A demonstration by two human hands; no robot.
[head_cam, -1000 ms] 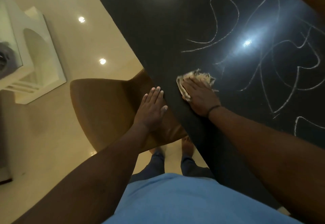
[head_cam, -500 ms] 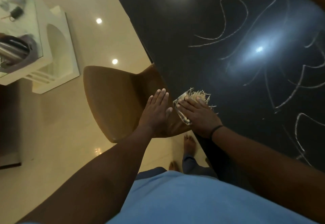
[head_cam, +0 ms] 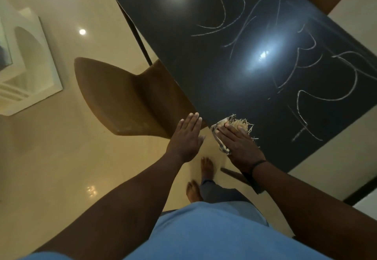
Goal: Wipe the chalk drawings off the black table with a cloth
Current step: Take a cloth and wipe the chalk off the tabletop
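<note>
Our right hand (head_cam: 238, 145) presses the fringed cloth (head_cam: 237, 124) flat-fingered at the black desk's (head_cam: 183, 35) seven-o'clock edge; our left hand (head_cam: 186, 137) hovers beside it, fingers straight.

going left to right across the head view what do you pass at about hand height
Brown chair → left hand, held flat → cloth at the table's near corner → right hand, pressing flat on the cloth → chalk lines on the black table.

Brown chair (head_cam: 122, 100) crowds table (head_cam: 183, 35) left edge; tabletop unobstructed
</note>
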